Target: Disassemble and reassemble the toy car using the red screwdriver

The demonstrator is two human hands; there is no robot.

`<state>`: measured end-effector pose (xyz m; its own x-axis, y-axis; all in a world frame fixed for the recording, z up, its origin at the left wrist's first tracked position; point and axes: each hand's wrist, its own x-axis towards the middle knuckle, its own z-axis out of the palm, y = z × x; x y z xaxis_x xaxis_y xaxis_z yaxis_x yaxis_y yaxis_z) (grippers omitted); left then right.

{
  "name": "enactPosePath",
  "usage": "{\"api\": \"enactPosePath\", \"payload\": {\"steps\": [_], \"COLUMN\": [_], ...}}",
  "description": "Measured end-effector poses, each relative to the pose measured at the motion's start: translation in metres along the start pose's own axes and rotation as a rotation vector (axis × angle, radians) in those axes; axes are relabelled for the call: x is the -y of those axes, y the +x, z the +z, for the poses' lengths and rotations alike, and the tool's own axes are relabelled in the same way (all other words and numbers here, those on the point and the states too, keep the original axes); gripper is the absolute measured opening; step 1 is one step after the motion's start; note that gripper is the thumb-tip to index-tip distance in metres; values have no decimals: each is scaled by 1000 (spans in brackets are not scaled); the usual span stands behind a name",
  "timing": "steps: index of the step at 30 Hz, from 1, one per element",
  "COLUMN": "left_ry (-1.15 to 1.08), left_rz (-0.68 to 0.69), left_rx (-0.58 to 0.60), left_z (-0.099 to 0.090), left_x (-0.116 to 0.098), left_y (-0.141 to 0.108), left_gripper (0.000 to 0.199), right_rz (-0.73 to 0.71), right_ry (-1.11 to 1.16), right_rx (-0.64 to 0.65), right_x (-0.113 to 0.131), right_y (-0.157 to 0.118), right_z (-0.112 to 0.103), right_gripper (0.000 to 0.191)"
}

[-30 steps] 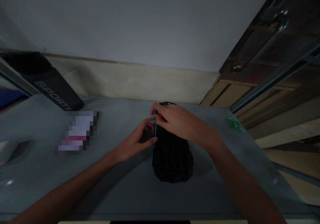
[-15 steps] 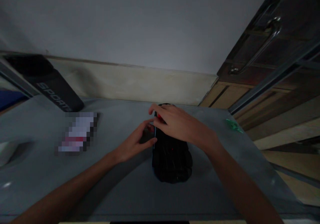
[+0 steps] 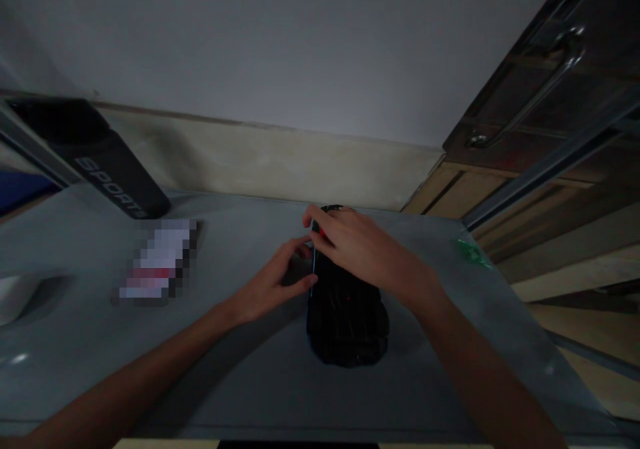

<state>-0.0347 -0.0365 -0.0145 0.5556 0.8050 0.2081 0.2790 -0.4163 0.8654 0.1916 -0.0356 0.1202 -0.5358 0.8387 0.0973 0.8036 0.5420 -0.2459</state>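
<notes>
A black toy car (image 3: 349,325) lies on the grey table, apparently wheels up, its long side pointing away from me. My left hand (image 3: 275,279) grips its left side, with the thumb on the near part of the edge and the fingers farther along. Over the far half of the car bends my right hand (image 3: 357,245), its fingers curled toward the left edge and the thumb tucked below them. A small red spot (image 3: 323,233) shows between the right fingers; I cannot make out what it is. The right hand hides much of the car's far half.
To the left stand a dark bottle marked SPORT (image 3: 115,169) and a pixelated flat item (image 3: 160,259). A white object (image 3: 15,295) sits at the left edge. Green crumpled plastic (image 3: 473,252) lies at right. The wall (image 3: 280,155) borders the table's back.
The view has shifted slightly. Both hands stay on the toy car in almost the same positions, and the right fingers have moved only a little.
</notes>
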Motion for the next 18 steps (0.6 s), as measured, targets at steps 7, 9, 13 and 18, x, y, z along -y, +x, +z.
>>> {"api": "enactPosePath", "payload": {"steps": [7,9,13,18], "left_ry": [-13,-15,-12,-22], "left_rz": [10,4,-4,-12], "left_rx": [1,0,0,-3], "left_z": [-1,-1,-2,-3], "left_x": [-1,0,-1,-2], "left_y": [0,1,1,1], "left_gripper": [68,68,66,69], "right_rz": [-121,-153,-207,-120], "right_ry": [157,198,250,185], "right_rx": [14,26,39,30], "right_x": [-9,-14,-25,-23], "right_y": [-2,-4,-6,-6], "right_z": [-9,-13,-18,-17], "right_gripper": [27,25,24,25]}}
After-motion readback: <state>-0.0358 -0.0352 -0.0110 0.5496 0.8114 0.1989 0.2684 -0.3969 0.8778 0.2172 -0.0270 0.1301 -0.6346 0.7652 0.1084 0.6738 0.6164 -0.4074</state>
